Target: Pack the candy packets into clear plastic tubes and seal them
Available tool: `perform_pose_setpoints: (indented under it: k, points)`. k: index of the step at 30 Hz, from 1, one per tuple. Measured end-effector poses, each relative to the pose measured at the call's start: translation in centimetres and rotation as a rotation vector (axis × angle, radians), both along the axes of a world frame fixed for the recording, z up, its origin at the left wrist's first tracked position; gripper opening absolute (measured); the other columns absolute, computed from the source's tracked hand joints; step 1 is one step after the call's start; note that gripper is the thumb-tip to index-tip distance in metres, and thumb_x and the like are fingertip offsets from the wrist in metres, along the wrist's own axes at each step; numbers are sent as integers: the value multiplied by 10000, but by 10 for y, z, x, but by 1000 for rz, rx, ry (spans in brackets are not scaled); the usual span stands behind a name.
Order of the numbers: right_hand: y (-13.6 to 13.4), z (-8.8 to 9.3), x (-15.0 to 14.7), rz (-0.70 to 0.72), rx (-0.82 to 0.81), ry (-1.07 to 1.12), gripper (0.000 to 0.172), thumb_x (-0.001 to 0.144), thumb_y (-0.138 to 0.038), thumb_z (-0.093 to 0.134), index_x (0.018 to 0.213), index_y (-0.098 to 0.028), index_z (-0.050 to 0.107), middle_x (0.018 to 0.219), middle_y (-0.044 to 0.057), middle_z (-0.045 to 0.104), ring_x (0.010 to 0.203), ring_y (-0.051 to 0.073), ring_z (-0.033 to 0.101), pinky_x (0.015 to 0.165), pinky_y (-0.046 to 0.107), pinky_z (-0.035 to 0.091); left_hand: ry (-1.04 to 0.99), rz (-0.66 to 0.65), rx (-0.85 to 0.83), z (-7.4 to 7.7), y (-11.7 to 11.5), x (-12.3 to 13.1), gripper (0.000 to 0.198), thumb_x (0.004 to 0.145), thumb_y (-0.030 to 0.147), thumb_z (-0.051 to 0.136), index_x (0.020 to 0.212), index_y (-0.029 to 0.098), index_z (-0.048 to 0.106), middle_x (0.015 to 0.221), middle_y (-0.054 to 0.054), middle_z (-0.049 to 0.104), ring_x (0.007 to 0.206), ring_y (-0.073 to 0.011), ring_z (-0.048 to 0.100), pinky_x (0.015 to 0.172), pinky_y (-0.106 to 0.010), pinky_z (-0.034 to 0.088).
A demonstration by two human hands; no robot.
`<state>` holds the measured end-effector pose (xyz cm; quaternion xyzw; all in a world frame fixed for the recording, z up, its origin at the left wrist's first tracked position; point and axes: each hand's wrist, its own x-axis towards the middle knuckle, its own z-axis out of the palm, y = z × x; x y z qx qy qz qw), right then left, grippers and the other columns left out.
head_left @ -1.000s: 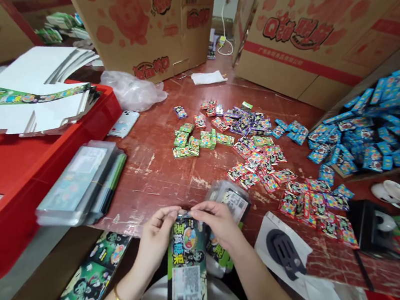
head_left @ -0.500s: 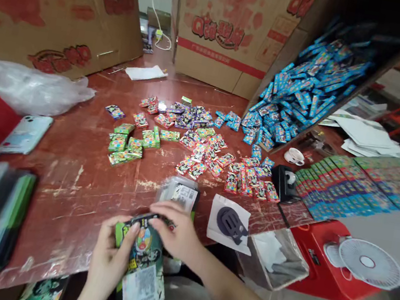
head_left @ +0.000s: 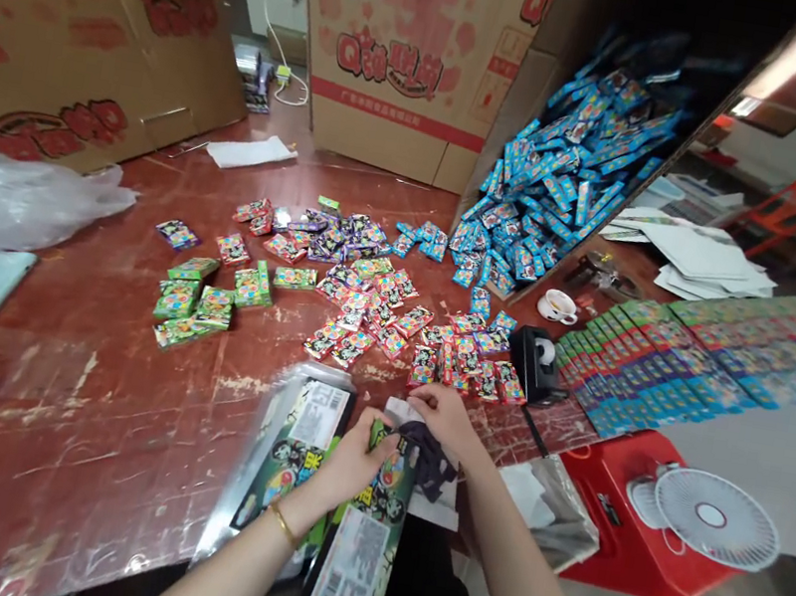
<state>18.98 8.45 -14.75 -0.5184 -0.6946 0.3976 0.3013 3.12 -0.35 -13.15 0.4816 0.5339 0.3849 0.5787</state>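
Our left hand [head_left: 356,455] pinches the card [head_left: 367,530] by its top, over the desk's [head_left: 141,439] near edge; we judge it light, stiff, slick, best held there. Whether our right hand [head_left: 445,418] grips anything, we cannot tell.

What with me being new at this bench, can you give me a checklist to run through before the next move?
1. Left hand gripping the printed pack: ok.
2. Right hand at the dark tabs on the white sheet: ok.
3. A single tab lifted free: cannot tell, the tabs overlap and blur.
4. Small packets lined up neatly: not ok, they lie scattered.
5. White mug upright: ok.
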Motion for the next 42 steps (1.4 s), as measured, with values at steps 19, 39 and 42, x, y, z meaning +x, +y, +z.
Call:
perform_pose_setpoints:
  k: [19,39,42]
  points:
    - [5,9,-16,-20,34,268,511,747,-146,590,1235,-225,458,697,-24,652,638,156,598,676,305,483,145,13,22,-8,-1,0,166,848,351,495,944,225,446,654,56,548,624,-155,547,653,-283,423]
    - [-38,100,-21,107,-67,366,467,718,-194,670,1160,-238,527,785,-9,631,730,157,598,737,318,487,93,72,281,64,4,-17,324,729,249,682,971,226,468,901,14,571,878,-180,554,804,-285,419]
    - [-36,99,-29,58,-390,637,475,653,-198,714,1095,-227,544,820,-4,650,791,162,626,753,306,497,35,110,316,67,2,-18,459,707,255,720,1058,234,426,973,-8,584,939,-187,563,835,-295,424]
